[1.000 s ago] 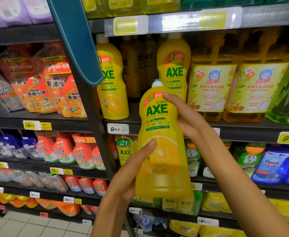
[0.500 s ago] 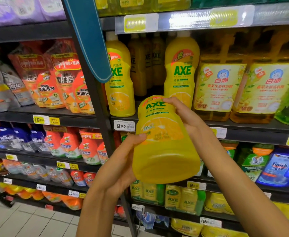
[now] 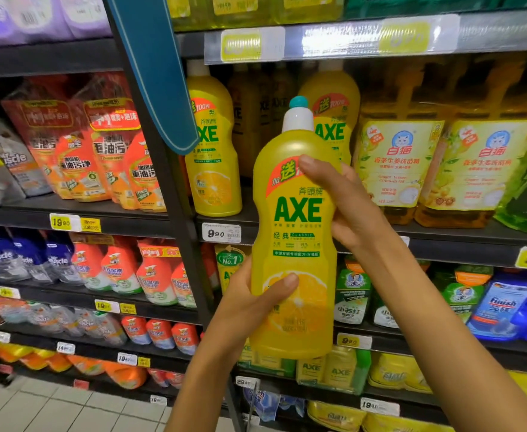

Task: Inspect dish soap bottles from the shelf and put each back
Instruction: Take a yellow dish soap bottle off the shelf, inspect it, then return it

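Observation:
A yellow AXE dish soap bottle (image 3: 296,232) with a white and teal cap stands upright in front of the shelf, its label facing me. My left hand (image 3: 249,307) grips its lower part, thumb across the lemon picture. My right hand (image 3: 346,204) holds the upper right side, thumb on the red banner. Two more AXE bottles stand on the shelf (image 3: 443,235) behind: one at the left (image 3: 212,151) and one partly hidden behind the held bottle (image 3: 334,120).
Large yellow jugs with cat labels (image 3: 402,163) fill the shelf to the right. Orange refill pouches (image 3: 100,157) sit in the left bay beyond a dark upright post (image 3: 174,219). A teal sign (image 3: 159,73) hangs over the post. Lower shelves hold more cleaners.
The bottle was tipped with its base toward me half a second ago; now it is upright again with the label facing me. Both hands kept their hold.

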A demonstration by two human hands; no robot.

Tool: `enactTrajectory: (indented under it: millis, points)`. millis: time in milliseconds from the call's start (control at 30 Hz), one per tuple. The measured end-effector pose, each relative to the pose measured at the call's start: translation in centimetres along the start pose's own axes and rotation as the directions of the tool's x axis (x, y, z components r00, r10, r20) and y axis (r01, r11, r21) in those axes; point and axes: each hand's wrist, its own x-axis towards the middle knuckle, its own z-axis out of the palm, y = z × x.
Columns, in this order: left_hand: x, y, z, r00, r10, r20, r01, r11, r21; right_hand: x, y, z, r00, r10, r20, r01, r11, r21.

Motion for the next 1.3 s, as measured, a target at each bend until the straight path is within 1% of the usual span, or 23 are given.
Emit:
enactTrajectory:
  millis: [67, 133, 233, 300, 400, 500, 533, 600, 667, 733, 833, 933, 967, 1033, 1100, 1167, 1200, 1267, 1300]
  points:
    - [0.3, 0.1, 0.0, 0.998, 0.055, 0.023, -0.056, 0.998, 0.034, -0.4, -0.3, 0.0, 0.997, -0.076, 0.018, 0.076, 0.997, -0.020]
    - [0.5, 0.4, 0.0, 0.994, 0.100, 0.048, -0.103, 0.992, 0.073, -0.9, -0.9, -0.2, 0.983, -0.146, 0.113, 0.154, 0.986, -0.062]
    - [0.7, 0.3, -0.2, 0.981, 0.173, 0.083, -0.184, 0.973, 0.139, -1.9, -1.9, -0.7, 0.949, -0.163, 0.270, 0.215, 0.961, -0.174]
    - [0.7, 0.2, -0.3, 0.968, 0.224, 0.114, -0.242, 0.955, 0.174, -2.6, -2.4, -1.2, 0.935, -0.160, 0.316, 0.238, 0.945, -0.225]
    - [0.8, 0.3, -0.2, 0.957, 0.256, 0.135, -0.278, 0.942, 0.190, -3.3, -2.6, -1.0, 0.938, -0.183, 0.293, 0.268, 0.921, -0.282]
    - [0.8, 0.2, -0.2, 0.955, 0.259, 0.142, -0.282, 0.942, 0.180, -3.3, -2.4, -0.3, 0.937, -0.274, 0.219, 0.325, 0.913, -0.248]
    - [0.8, 0.1, -0.2, 0.960, 0.252, 0.125, -0.270, 0.949, 0.163, -3.3, -2.5, 0.1, 0.931, -0.313, 0.186, 0.350, 0.910, -0.222]
    - [0.7, 0.2, -0.1, 0.974, 0.222, 0.037, -0.225, 0.969, 0.105, -3.2, -2.6, 0.7, 0.933, -0.339, 0.120, 0.355, 0.920, -0.168]
    - [0.6, 0.5, 0.0, 0.980, 0.197, -0.040, -0.194, 0.979, 0.060, -2.8, -2.9, 1.2, 0.954, -0.299, 0.029, 0.301, 0.948, -0.100]
    - [0.3, 1.1, 0.2, 0.990, 0.133, -0.056, -0.131, 0.991, 0.035, -1.7, -3.4, 1.0, 0.983, -0.182, -0.027, 0.182, 0.983, -0.005]
    - [-0.4, 1.7, 0.6, 0.998, -0.034, 0.047, 0.036, 0.998, -0.054, 0.2, -3.3, 0.4, 0.999, -0.011, -0.036, 0.014, 0.994, 0.107]
    - [-0.9, 1.8, 1.5, 0.980, -0.162, 0.115, 0.187, 0.950, -0.249, 0.7, -1.7, 0.3, 0.986, 0.164, 0.012, -0.162, 0.957, 0.242]
    - [-0.8, 1.7, 1.8, 0.975, -0.184, 0.124, 0.213, 0.931, -0.297, 0.8, -1.1, 0.2, 0.981, 0.195, 0.006, -0.189, 0.944, 0.269]
    - [-0.7, 1.5, 2.0, 0.972, -0.191, 0.135, 0.227, 0.910, -0.346, 1.1, -0.8, 0.2, 0.980, 0.196, -0.035, -0.180, 0.948, 0.261]
    - [-0.7, 1.0, 2.2, 0.978, -0.180, 0.109, 0.205, 0.932, -0.298, 1.1, -1.1, 0.5, 0.985, 0.165, -0.047, -0.152, 0.966, 0.212]
    - [-0.7, 0.7, 2.1, 0.992, -0.128, 0.008, 0.128, 0.982, -0.139, 1.1, -1.6, 0.7, 0.993, 0.110, -0.042, -0.104, 0.986, 0.133]
    - [-0.7, 0.5, 2.0, 0.998, -0.062, -0.030, 0.061, 0.997, -0.047, 1.0, -1.7, 0.8, 0.997, 0.065, -0.039, -0.062, 0.995, 0.072]
    - [-0.7, 0.2, 1.9, 0.998, 0.067, 0.004, -0.067, 0.996, 0.060, 0.6, -1.9, 1.3, 0.998, -0.041, -0.038, 0.040, 0.998, -0.041]
    - [-0.8, 0.1, 1.8, 0.995, 0.096, 0.040, -0.099, 0.992, 0.073, 0.4, -1.9, 1.6, 0.995, -0.082, -0.048, 0.079, 0.994, -0.078]
